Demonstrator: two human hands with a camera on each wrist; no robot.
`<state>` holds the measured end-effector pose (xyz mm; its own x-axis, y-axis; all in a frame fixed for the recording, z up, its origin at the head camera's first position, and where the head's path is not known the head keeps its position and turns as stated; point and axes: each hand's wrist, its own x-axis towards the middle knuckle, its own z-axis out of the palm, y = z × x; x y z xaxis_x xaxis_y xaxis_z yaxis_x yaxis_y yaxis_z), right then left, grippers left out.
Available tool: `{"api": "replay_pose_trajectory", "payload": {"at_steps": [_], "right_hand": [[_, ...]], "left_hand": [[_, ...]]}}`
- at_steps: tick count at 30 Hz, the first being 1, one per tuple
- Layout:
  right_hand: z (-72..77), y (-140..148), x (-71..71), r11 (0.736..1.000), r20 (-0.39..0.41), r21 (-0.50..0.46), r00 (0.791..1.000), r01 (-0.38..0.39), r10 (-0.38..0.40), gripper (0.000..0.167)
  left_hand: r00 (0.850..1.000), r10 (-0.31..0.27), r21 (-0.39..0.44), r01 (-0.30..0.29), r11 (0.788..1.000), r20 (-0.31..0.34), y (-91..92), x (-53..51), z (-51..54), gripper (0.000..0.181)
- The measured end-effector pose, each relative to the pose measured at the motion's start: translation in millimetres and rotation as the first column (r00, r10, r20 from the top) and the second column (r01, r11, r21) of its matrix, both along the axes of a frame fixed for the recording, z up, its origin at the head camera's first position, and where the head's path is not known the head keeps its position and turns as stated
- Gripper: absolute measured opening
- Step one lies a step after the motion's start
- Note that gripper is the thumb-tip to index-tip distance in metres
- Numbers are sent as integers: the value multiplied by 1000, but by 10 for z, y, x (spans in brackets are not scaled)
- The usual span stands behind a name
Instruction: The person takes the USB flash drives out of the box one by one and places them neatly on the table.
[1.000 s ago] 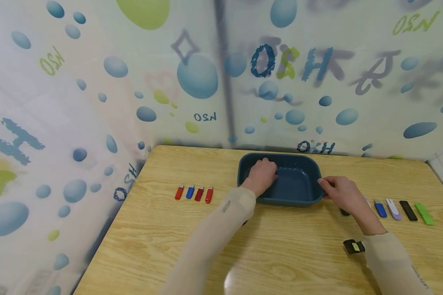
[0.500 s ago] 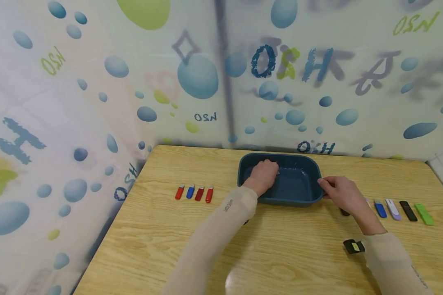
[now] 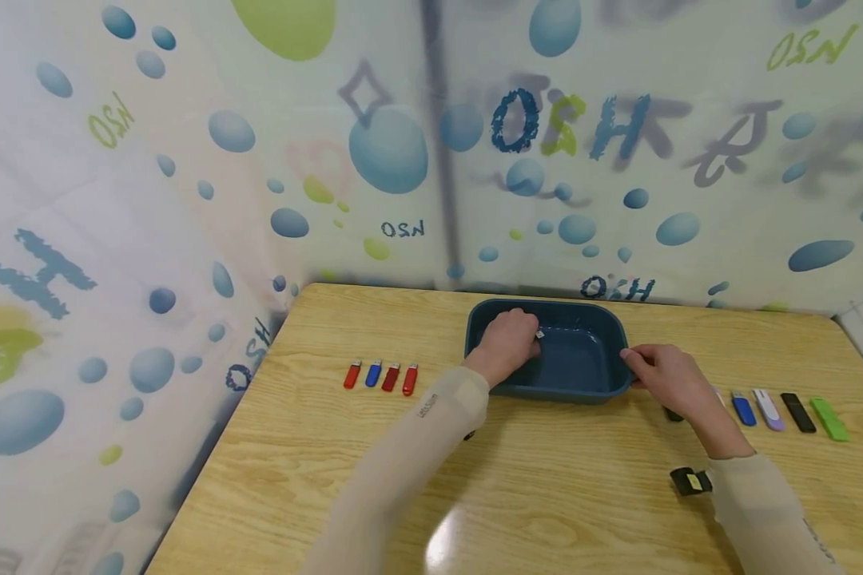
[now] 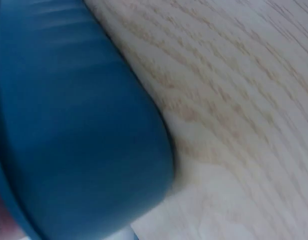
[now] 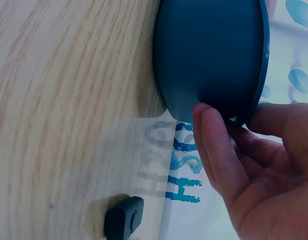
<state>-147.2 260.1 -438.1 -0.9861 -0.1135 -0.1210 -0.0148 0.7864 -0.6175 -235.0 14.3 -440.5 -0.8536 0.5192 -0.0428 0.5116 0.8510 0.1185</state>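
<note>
A dark blue rectangular bin (image 3: 582, 395) stands on the table near the wall. My left hand (image 3: 503, 347) reaches over its near left side, fingers curled inside it. By the left fingertips shows the metal plug of a USB flash drive (image 3: 539, 334); the hand hides the rest, and the fingers appear to pinch it. At the bin's right end my right hand (image 3: 665, 375) grips the rim. In the right wrist view, the thumb is at the rim and the fingers (image 5: 219, 145) lie against the outer wall. The left wrist view shows mostly the bin's outside (image 4: 88, 130).
Left of the bin, red and blue flash drives (image 3: 373, 373) lie in a row. To the right are several more, including a black one (image 3: 798, 412) and a green one (image 3: 829, 419). Some are partly behind my right arm. A patterned wall (image 3: 374, 239) rises behind the table.
My left hand has shifted slightly left inside the bin, and more of the flash drive's metal plug shows beside its fingers. The right hand and bin stay put.
</note>
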Motion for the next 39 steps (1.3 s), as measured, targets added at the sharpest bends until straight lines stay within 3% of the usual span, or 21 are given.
{"api": "replay_pose_trajectory", "payload": {"at_steps": [10, 14, 22, 30, 39], "right_hand": [[10, 6, 5, 1000, 28, 6, 1000, 3, -3, 48], [2, 11, 4, 1000, 26, 7, 1000, 1, -1, 49], [-3, 14, 1, 1000, 18, 7, 1000, 2, -2, 48], [5, 5, -1, 1000, 17, 6, 1000, 2, -2, 49], [4, 3, -2, 1000, 20, 0, 1000, 1, -1, 50]], "left_hand": [[999, 30, 54, -28, 998, -28, -184, 40, 122, 17], [999, 42, 112, -38, 993, -32, -228, 73, 173, 23], [997, 73, 224, -68, 972, -15, -353, 146, 264, 13], [995, 100, 338, -98, 936, 9, -536, 224, 259, 24], [992, 125, 459, -119, 880, 18, -720, 310, 236, 25]]}}
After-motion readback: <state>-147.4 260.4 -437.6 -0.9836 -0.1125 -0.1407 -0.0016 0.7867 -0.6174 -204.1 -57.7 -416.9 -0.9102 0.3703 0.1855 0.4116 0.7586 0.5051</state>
